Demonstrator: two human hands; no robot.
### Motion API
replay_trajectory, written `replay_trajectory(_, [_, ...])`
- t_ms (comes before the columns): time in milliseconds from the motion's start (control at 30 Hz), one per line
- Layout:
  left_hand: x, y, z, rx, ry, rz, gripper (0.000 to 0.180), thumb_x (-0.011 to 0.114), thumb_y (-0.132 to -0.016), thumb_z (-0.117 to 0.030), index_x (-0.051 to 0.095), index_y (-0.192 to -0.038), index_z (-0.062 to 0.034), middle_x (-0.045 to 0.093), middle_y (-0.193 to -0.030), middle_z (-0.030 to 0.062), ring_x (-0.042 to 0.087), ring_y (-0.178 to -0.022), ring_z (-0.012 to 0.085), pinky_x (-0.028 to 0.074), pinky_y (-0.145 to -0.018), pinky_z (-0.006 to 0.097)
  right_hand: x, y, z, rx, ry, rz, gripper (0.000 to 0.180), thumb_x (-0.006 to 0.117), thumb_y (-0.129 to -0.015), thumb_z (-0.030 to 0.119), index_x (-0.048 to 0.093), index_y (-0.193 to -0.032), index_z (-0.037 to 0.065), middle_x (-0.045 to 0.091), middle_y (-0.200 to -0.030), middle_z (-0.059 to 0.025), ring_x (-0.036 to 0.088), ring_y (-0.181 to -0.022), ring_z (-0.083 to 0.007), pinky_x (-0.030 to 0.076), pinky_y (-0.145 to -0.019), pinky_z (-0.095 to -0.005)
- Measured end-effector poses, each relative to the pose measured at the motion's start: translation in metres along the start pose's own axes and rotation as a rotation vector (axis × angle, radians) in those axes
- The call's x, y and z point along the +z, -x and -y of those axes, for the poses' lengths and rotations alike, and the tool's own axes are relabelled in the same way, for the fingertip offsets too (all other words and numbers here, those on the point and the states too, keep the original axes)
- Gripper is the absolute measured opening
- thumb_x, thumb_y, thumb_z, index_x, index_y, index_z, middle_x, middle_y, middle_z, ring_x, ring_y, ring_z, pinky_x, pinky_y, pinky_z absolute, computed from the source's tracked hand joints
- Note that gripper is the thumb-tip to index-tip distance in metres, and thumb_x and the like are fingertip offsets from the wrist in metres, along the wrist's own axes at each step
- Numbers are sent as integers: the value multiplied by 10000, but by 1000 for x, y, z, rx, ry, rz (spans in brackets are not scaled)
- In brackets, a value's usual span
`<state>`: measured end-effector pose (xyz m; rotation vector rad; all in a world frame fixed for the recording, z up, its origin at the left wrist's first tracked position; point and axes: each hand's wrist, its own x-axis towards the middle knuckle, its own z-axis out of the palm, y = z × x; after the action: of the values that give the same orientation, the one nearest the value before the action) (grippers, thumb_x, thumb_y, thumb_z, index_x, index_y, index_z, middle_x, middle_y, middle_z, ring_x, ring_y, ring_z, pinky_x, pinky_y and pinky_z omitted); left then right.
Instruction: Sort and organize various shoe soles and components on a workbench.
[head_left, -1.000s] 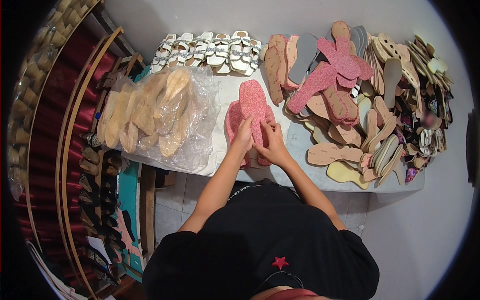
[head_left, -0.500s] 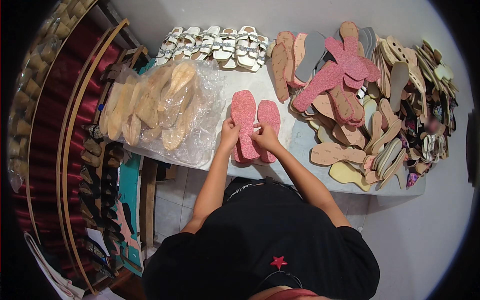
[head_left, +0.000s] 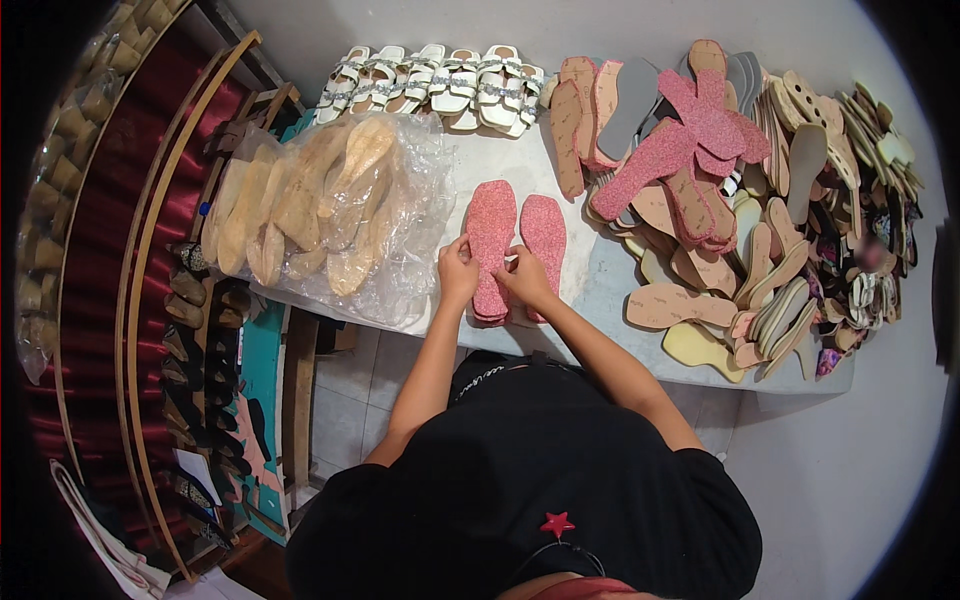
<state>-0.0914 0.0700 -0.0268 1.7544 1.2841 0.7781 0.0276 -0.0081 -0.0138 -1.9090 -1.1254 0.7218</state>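
Two groups of pink glittery insoles lie side by side on the table before me. My left hand (head_left: 458,271) grips the left edge of the left pink insole (head_left: 491,225), fingers bent around its side. The fingertips of my right hand (head_left: 528,276) pinch that insole's right edge. Edges of at least one more pink piece show beneath its near end. The right pink insole (head_left: 543,232) lies just beyond my right hand, which covers part of it.
A clear plastic bag of wooden shoe forms (head_left: 345,195) sits at the left. White strappy sandals (head_left: 456,85) line the wall. A heap of pink insoles (head_left: 650,168), tan insoles (head_left: 680,305) and other soles fills the right. Racks of shoes (head_left: 185,310) stand beyond the table's left end.
The left pink insole, askew over the piece below it earlier, now lies nearly in line with it. Both hands have stayed on its edges; the whole view has shifted slightly.
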Motion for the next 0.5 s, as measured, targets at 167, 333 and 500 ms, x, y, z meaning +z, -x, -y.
replay_trajectory(167, [0, 3, -1, 25, 15, -10, 403, 552, -691, -10, 526, -1093, 0, 484, -995, 171, 556, -829, 254, 461, -749, 311, 0, 0, 0, -37, -50, 25, 439, 700, -662, 201, 529, -980, -48, 604, -673, -149, 596, -594, -247, 463, -567, -339])
replay_trajectory(333, [3, 11, -16, 12, -51, 16, 484, 600, -687, -79, 458, -1141, 7, 423, -1077, 191, 469, -989, 327, 393, -856, 374, -4, -3, -10, -65, 3, -4, 435, 685, -669, 178, 518, -998, -51, 568, -801, -182, 573, -730, -264, 453, -660, -349])
replay_trajectory(500, [9, 22, -55, 171, -248, -23, 518, 614, -693, -136, 433, -1167, -29, 376, -1157, 199, 357, -1105, 351, 301, -934, 412, -52, -19, -16, -71, 56, -556, 546, 623, -670, 121, 384, -1128, -55, 399, -1038, -235, 426, -984, -349, 363, -858, -389])
